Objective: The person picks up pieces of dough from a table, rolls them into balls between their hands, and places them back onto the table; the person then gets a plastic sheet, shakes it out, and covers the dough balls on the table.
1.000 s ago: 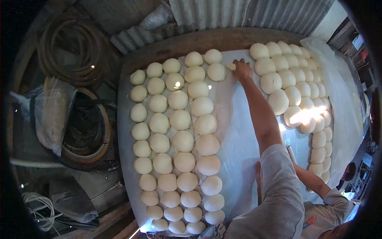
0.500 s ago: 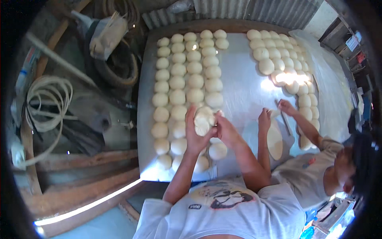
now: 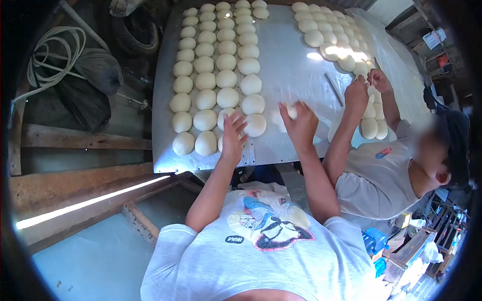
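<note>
Over the near end of the left group of dough balls (image 3: 205, 120) is my left hand (image 3: 234, 135), its fingers spread and nothing held in them. It partly hides a ball beneath it. My right hand (image 3: 302, 125) is over the metal tabletop (image 3: 283, 65), to the right of these rows. Its fingers curl round a small pale piece of dough (image 3: 291, 112), most of which they cover. The balls are smooth, round and cream-coloured, set in several lines running away from me.
At my right a co-worker in a grey shirt (image 3: 371, 175) reaches both hands (image 3: 357, 95) to a second group of dough balls (image 3: 314, 38). A dark thin rod (image 3: 333, 89) lies between the groups. Clear plastic sheeting (image 3: 396, 55) covers the table's right side. Coiled hose (image 3: 55, 60) hangs at left.
The dough lump held in both hands has left my left hand, and my hands have moved apart. The co-worker's hands have moved to the right-hand balls. The whole view has shifted.
</note>
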